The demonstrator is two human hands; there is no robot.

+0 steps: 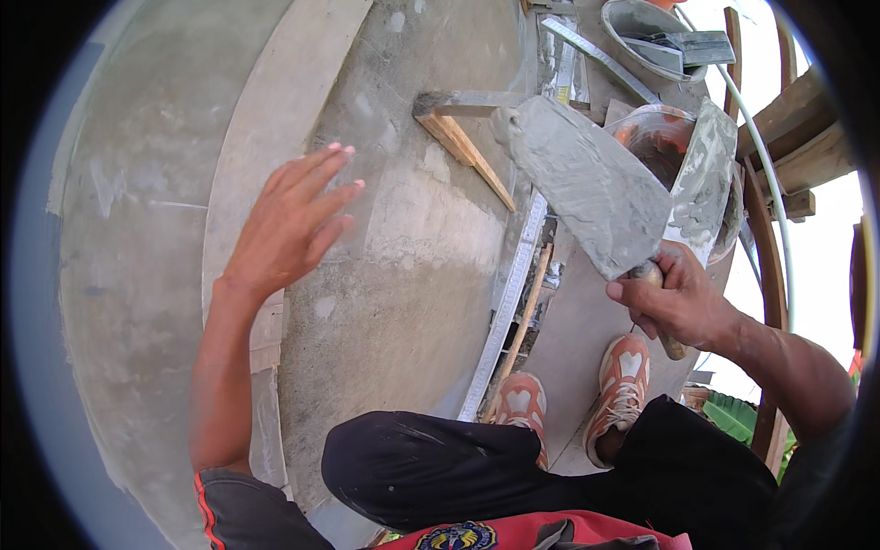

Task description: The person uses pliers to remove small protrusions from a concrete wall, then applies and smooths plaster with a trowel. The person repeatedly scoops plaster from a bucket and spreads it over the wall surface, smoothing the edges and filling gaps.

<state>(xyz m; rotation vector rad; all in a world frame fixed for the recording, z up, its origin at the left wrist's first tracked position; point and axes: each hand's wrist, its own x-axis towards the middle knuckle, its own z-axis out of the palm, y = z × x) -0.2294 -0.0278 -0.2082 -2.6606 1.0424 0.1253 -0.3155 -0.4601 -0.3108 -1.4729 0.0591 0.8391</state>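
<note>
My right hand [676,298] is closed round the handle of a trowel [587,183], its broad blade coated with wet grey mortar. The blade slants up and left across the middle of the view. My left hand [291,213] is held up with fingers stretched and apart, holding nothing. It overlaps a long pale board [266,119] on the grey plastered wall [403,275]; I cannot tell whether it touches. Just past the trowel, a mortar-smeared flat piece [708,174] leans at a bucket [655,137] with orange-brown inner walls.
A wooden wedge-shaped brace [467,151] sticks out from the wall. A pale metal strip [504,312] and a thin stick [527,312] run along the wall's foot. Farther off, another bucket [632,23] holds flat tools. Dark timber [765,238] and a pale pipe [775,183] stand at the right.
</note>
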